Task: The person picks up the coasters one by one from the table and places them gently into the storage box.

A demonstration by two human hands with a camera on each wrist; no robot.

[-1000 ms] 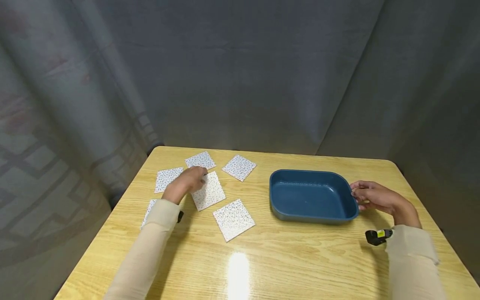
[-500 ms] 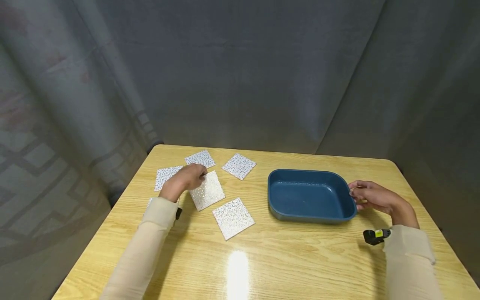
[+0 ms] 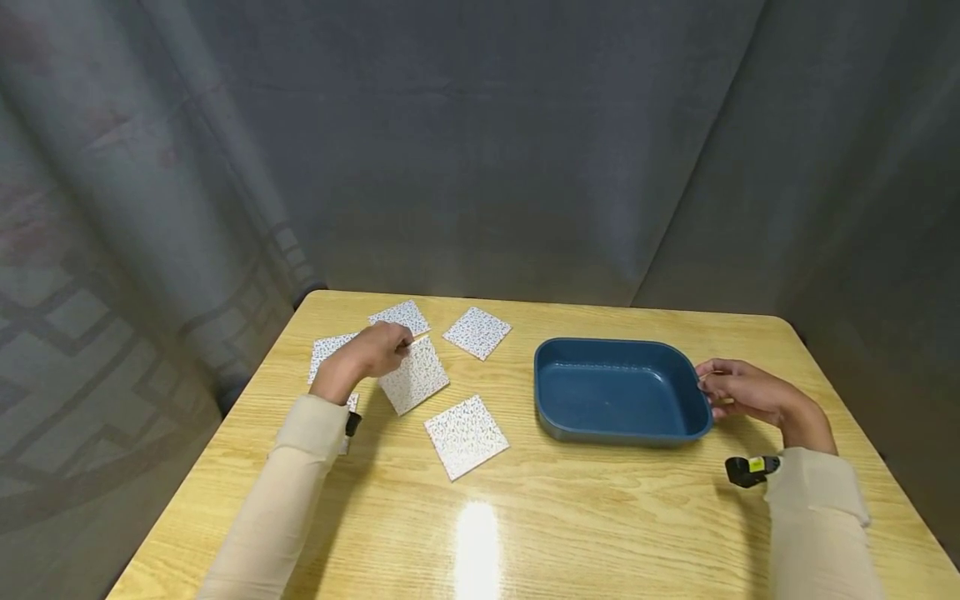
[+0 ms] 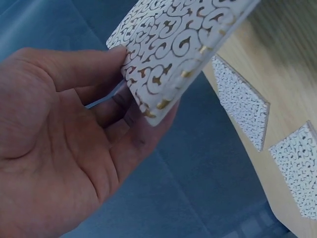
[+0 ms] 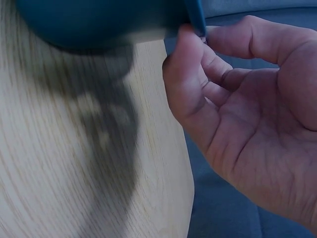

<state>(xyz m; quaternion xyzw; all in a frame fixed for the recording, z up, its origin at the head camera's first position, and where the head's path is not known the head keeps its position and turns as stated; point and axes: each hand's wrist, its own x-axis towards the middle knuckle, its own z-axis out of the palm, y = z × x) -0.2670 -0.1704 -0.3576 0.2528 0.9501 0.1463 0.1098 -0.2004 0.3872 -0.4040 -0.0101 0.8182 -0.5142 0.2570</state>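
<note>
My left hand pinches a square white coaster by its far left edge. In the left wrist view, thumb and fingers hold the corner of this coaster, which has a raised swirl pattern with gold glints and is tilted. At the right, my right hand grips the end rim of a dark blue rectangular tub. The right wrist view has thumb and forefinger pinching the tub's rim, the other fingers curled below.
Several patterned coasters lie flat around the left hand: a near one, one behind, a far-left one and a left one. Another coaster is partly hidden by the left wrist. A grey curtain hangs behind the wooden table.
The left hand has shifted slightly back and left, and its coaster has tilted up from the table. More of the coaster under the left wrist shows. The right hand still holds the tub.
</note>
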